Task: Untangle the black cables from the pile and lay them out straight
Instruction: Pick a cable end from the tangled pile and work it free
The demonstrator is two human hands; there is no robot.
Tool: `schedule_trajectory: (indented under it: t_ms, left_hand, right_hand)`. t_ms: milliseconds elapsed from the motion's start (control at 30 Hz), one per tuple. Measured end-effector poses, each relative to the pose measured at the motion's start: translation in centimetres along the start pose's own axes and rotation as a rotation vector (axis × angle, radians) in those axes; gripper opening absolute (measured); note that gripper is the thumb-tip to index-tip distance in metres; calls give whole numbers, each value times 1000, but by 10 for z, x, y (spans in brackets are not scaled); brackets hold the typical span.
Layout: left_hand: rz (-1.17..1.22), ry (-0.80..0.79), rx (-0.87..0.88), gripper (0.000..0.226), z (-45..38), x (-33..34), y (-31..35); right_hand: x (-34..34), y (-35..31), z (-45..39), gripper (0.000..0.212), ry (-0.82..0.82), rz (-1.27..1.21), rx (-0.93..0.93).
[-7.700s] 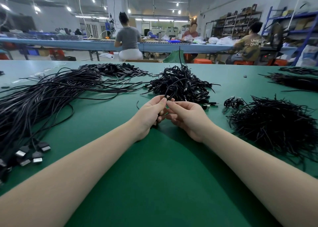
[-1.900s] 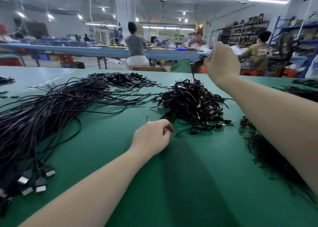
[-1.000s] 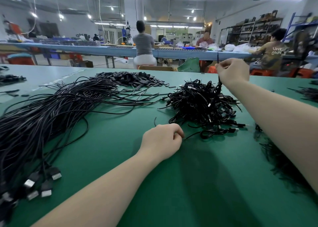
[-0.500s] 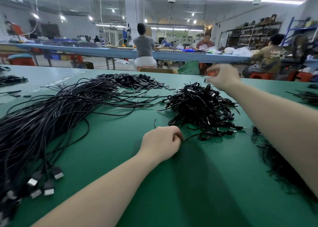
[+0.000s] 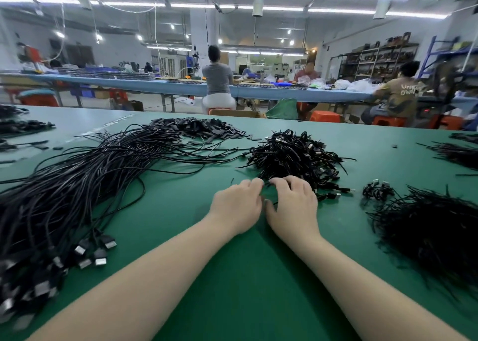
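Observation:
A tangled pile of short black cables (image 5: 294,157) lies in the middle of the green table (image 5: 245,276). At the pile's near edge my left hand (image 5: 236,206) and my right hand (image 5: 292,203) sit side by side, knuckles up and fingers curled. A thin black cable (image 5: 267,184) runs between their fingertips and both hands pinch it. To the left, a broad bundle of long black cables (image 5: 77,185) lies stretched out, its metal-tipped plugs (image 5: 95,252) towards me.
A heap of flat black pieces (image 5: 196,128) lies behind the bundle. On the right sit a heap of thin black strands (image 5: 434,224), a small coiled cable (image 5: 377,189) and more cables (image 5: 460,152). People sit at a blue bench beyond.
My right hand has come down from above the far side of the pile to the table beside my left hand. The left hand stayed at the pile's near edge.

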State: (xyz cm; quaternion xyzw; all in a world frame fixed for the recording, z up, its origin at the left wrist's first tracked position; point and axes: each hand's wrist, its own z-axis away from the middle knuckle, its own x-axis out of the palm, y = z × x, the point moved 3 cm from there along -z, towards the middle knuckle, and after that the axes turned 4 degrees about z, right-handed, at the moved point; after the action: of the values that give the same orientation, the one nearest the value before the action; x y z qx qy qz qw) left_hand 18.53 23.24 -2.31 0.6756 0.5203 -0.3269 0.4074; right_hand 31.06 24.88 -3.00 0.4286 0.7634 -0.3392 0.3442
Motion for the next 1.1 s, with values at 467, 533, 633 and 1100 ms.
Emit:
schedule_trajectory:
  t_ms: [467, 533, 633, 1100]
  left_hand:
    - [-711, -673, -807, 73, 63, -161, -215]
    - [-592, -682, -817, 86, 73, -158, -218]
    - [-473, -672, -805, 98, 83, -155, -220]
    - [-633, -828, -295, 62, 116, -135, -163]
  right_hand:
    - [-1, 0, -1, 36, -135, -83, -18]
    - [-3, 0, 0, 34, -142, -89, -15]
    - [-4, 0, 1, 31, -152, -108, -23]
    - [-4, -2, 0, 26, -156, -121, -35]
